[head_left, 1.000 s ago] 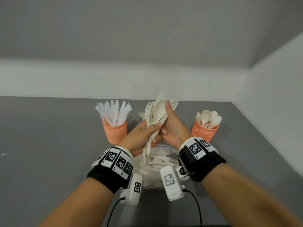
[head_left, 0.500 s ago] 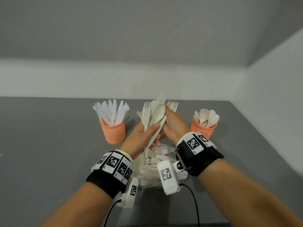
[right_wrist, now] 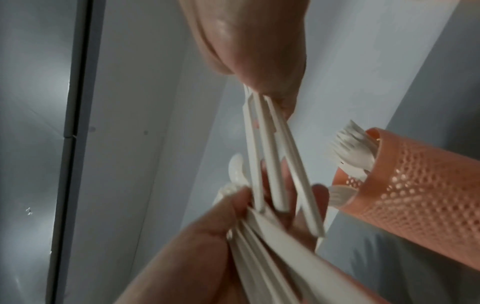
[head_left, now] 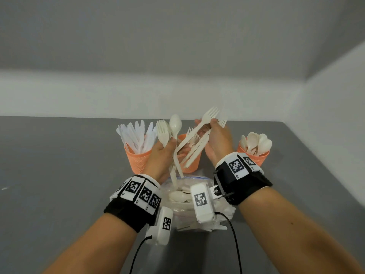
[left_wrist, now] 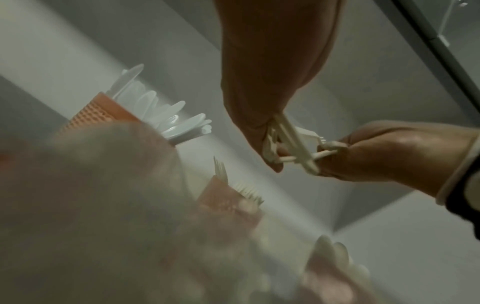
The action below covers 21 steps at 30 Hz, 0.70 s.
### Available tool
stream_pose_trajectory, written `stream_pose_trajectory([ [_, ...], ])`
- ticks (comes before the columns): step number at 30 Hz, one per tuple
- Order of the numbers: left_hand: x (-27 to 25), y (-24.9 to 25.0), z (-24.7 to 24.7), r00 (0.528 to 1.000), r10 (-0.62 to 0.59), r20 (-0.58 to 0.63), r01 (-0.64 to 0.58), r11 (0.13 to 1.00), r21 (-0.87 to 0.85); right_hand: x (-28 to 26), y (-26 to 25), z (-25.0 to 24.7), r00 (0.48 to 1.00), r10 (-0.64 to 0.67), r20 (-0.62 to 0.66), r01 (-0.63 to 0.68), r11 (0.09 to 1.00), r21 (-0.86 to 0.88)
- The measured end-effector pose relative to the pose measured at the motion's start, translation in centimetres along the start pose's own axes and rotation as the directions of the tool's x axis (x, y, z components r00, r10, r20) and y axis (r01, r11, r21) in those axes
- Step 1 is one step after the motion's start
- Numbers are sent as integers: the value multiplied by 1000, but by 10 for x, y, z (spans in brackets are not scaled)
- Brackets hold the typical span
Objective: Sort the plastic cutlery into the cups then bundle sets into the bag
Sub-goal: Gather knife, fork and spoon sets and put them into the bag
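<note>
The cutlery is cream-white plastic, thin-handled. The left hand (head_left: 161, 155) holds a spoon (head_left: 175, 123) and a fork (head_left: 163, 133) upright, its fingers curled round their handles, which reach down toward the clear zip bag (head_left: 183, 196) lying on the grey counter (head_left: 59, 175) between the wrists. The right hand (head_left: 217, 141) grips a small bunch of forks (head_left: 205, 119) slanted up to the right, fingers wrapped round the handles, above the middle cup.

Three orange mesh cups stand in a row beyond the hands: the left cup (head_left: 138, 161) is full of translucent white knives (head_left: 136, 133), the middle cup (head_left: 192, 165) carries forks and is partly hidden by both hands, the right cup (head_left: 254, 157) holds spoons. More white cutlery lies inside the bag, partly covered by the wrist cameras.

The right wrist view shows the fork handles fanning out from the right hand's fingers (right_wrist: 249, 61) and overlapping the left hand's bundle, plus the middle cup's perforated wall. The left wrist view is largely blurred by the bag close up, yet shows both hands meeting on the handles
</note>
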State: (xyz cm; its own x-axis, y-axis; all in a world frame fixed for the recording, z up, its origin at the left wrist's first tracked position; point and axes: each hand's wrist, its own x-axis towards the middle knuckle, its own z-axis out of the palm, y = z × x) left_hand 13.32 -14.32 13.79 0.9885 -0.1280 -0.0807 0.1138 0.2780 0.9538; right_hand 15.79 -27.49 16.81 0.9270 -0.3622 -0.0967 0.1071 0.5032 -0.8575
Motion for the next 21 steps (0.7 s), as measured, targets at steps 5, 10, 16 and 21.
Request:
stream_pose_trajectory([
  [5, 6, 5, -10, 996, 23, -89, -32, 994, -103, 26, -20, -5, 991, -75, -109, 91, 984, 153],
  [10, 9, 10, -16, 998, 43, -55, -50, 989, -141, 52, -21, 2, 979, -176, -103, 187, 977, 103],
  [16, 14, 12, -28, 998, 17, 60, -14, 999, -51, 62, 21, 12, 897, -438, 52, 423, 823, -379],
  [21, 13, 16, -33, 993, -19, 119, 19, 1000, 1, 59, 55, 7, 906, -360, 223, 421, 706, -569],
])
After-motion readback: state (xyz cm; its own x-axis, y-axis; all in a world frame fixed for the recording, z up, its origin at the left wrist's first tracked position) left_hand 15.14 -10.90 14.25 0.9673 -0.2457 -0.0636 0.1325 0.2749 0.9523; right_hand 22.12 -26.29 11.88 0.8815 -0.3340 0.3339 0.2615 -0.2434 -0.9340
